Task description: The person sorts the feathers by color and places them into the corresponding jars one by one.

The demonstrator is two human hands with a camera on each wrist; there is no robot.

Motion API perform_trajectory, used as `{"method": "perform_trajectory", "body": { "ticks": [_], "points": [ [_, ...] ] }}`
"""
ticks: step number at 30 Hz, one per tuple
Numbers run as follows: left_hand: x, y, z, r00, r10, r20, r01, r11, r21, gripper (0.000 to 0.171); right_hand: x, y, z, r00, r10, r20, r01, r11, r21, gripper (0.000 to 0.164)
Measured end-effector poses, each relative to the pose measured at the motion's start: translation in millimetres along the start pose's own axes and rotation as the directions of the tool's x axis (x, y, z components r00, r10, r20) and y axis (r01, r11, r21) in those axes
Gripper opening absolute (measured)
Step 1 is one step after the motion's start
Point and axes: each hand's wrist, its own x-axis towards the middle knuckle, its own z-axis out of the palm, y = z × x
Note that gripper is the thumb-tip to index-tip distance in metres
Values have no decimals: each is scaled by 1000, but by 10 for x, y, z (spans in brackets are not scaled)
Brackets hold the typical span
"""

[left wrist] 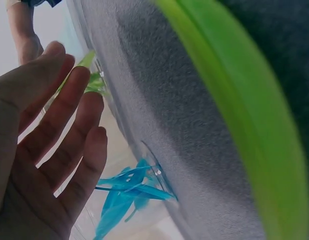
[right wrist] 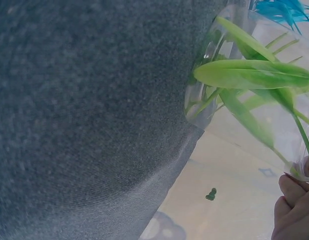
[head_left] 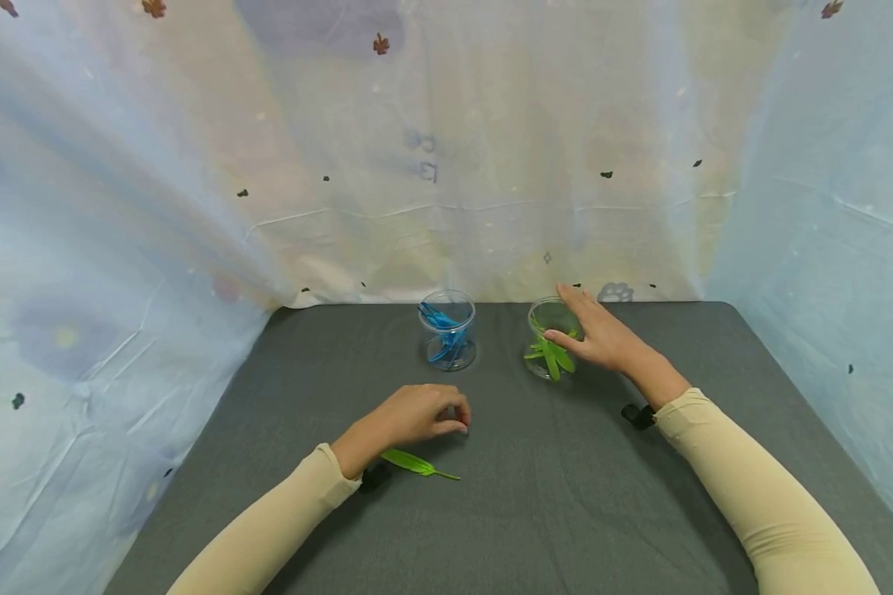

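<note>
A clear jar (head_left: 542,364) with several green feathers (right wrist: 249,75) stands at the back, right of centre. My right hand (head_left: 603,335) is at its right side, thumb over the front of the rim and straight fingers along the back. In the right wrist view, fingertips (right wrist: 294,192) meet the rim. My left hand (head_left: 420,411) hovers low over the table with loosely curled fingers and holds nothing. A loose green feather (head_left: 411,463) lies beneath its wrist, partly hidden by the arm. The left wrist view shows this feather (left wrist: 244,110) up close.
Left of the green-filled jar stands another clear jar (head_left: 457,355) with several blue feathers (head_left: 446,322). The dark grey tabletop (head_left: 491,529) ends at a hanging patterned cloth (head_left: 491,240), with more cloth along both sides.
</note>
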Motion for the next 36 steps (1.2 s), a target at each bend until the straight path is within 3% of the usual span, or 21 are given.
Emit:
{"method": "perform_trajectory", "body": {
  "ticks": [12, 27, 36],
  "points": [
    [-164, 85, 74, 993, 85, 81, -85, 996, -12, 10, -1, 5, 1, 1000, 12, 5, -12, 1000, 1, 98],
    [-251, 162, 105, 978, 86, 193, -80, 996, -35, 24, -6, -13, -11, 1000, 15, 14, -15, 1000, -4, 98],
    [-257, 184, 121, 977, 79, 200, -77, 997, -20, 24, -3, -25, -11, 1000, 12, 14, -12, 1000, -7, 98]
  ]
}}
